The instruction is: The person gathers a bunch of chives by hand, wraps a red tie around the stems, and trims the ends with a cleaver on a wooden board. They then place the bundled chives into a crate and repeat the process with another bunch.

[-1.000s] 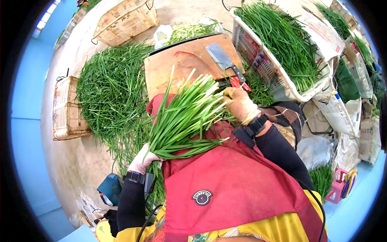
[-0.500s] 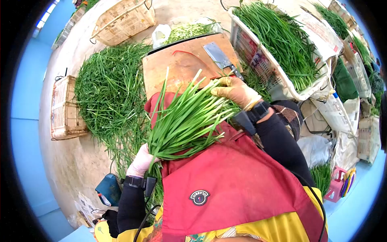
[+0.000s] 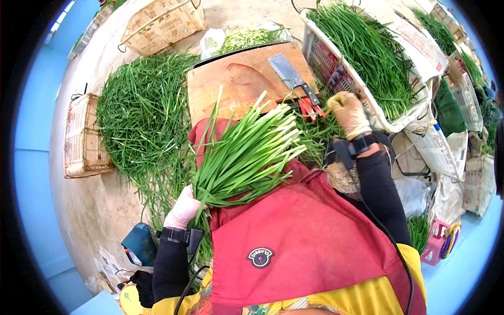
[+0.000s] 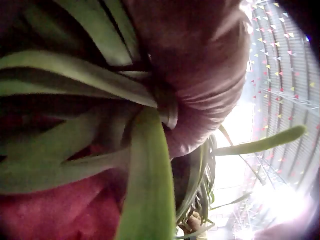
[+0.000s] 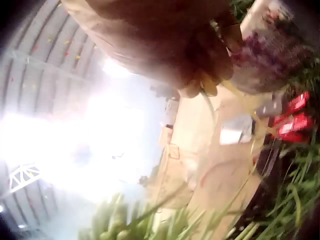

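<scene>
A thick bunch of garlic chives (image 3: 247,157) lies across the red apron (image 3: 304,236), pale stem ends toward the upper right. My gloved left hand (image 3: 184,209) grips its leafy end; in the left wrist view the leaves (image 4: 147,175) pass under the curled fingers (image 4: 200,115). Away from the bunch, my gloved right hand (image 3: 349,113) is beside the white crate, its fingers curled. From its fingertips (image 5: 210,87) in the right wrist view trails a thin yellowish leaf (image 5: 245,102), pinched there.
Ahead, a cleaver (image 3: 286,71) lies on a wooden board (image 3: 220,86), near red strips (image 3: 310,107). Loose greens (image 3: 147,110) are heaped on the left, by a crate (image 3: 81,136). On the right stands a white crate (image 3: 341,68) full of chives.
My right hand was at the bunch's pale ends, reached farther over them, then pulled away to the right with a thin leaf. The left hand keeps its grip on the chives.
</scene>
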The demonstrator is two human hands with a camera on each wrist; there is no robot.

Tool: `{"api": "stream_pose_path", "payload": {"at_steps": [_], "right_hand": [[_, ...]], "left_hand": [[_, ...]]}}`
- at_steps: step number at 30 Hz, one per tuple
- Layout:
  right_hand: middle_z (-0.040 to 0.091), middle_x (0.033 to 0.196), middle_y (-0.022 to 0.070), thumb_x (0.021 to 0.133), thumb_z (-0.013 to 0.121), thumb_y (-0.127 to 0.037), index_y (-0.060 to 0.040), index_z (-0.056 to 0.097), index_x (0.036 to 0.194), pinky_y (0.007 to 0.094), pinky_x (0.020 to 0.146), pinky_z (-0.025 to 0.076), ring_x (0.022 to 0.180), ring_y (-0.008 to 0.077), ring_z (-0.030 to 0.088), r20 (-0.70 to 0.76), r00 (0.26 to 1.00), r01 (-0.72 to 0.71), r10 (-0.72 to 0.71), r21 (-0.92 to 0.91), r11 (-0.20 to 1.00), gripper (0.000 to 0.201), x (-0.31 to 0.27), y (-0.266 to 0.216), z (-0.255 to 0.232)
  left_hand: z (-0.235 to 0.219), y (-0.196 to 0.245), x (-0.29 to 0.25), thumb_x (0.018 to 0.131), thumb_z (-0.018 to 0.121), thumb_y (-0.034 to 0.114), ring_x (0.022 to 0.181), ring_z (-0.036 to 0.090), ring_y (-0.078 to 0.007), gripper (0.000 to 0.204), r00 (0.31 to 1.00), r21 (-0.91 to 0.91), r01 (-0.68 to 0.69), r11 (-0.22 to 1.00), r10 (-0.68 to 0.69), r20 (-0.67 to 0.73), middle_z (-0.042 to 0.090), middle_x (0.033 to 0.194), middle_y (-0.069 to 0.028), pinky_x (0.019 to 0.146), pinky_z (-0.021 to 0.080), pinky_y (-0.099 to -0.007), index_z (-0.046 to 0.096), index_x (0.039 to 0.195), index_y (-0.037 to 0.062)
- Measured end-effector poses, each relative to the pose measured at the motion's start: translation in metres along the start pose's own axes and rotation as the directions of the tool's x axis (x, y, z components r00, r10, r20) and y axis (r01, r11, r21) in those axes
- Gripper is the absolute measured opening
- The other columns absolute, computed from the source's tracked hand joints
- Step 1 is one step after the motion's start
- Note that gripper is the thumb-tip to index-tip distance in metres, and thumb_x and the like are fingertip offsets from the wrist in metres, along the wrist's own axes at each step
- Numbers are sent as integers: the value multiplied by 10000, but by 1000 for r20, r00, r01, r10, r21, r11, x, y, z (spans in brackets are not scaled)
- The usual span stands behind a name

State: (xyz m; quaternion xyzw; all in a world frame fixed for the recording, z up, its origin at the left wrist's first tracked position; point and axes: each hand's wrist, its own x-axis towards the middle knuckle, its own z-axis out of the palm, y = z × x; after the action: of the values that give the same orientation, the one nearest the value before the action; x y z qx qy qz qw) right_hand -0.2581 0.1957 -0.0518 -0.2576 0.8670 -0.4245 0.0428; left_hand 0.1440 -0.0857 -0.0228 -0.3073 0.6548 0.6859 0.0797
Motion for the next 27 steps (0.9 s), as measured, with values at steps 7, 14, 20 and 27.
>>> {"api": "stream_pose_path", "payload": {"at_steps": [7,14,20,27], "right_hand": [[650,1164,175,885,643,-357,-75,723,1033,428,988,438,1141,343,574,302,834,471,-461,43,881,328,-21,-83,-5],[672,1030,158,871,585,-460,-95,722,1024,451,872,472,1048,341,602,593,783,321,-185,-131,938,419,-22,-92,71],[683,1018,172,814,669,-417,-107,724,1026,447,867,494,987,353,642,619,767,198,-166,18,980,380,-27,-95,67],[690,956,192,795,647,-309,-59,712,847,438,854,483,914,356,655,486,866,301,-116,-324,897,264,-36,-80,82]], "left_hand": [[10,8,-1,813,630,-87,985,621,-112,362,1000,-24,24,999,-24,0,692,1095,-44,880,497,-278,642,1160,14],[19,20,-5,815,706,-26,1016,611,-112,396,999,64,-29,998,30,-27,682,1141,-42,917,485,-276,625,1200,23],[16,19,-4,819,711,-16,1011,613,-111,389,999,85,-2,996,5,-34,683,1139,-44,915,490,-280,623,1196,18],[15,20,-3,820,712,-13,1025,609,-112,399,999,97,-28,995,31,-27,677,1153,-49,922,486,-278,617,1207,17]]}}
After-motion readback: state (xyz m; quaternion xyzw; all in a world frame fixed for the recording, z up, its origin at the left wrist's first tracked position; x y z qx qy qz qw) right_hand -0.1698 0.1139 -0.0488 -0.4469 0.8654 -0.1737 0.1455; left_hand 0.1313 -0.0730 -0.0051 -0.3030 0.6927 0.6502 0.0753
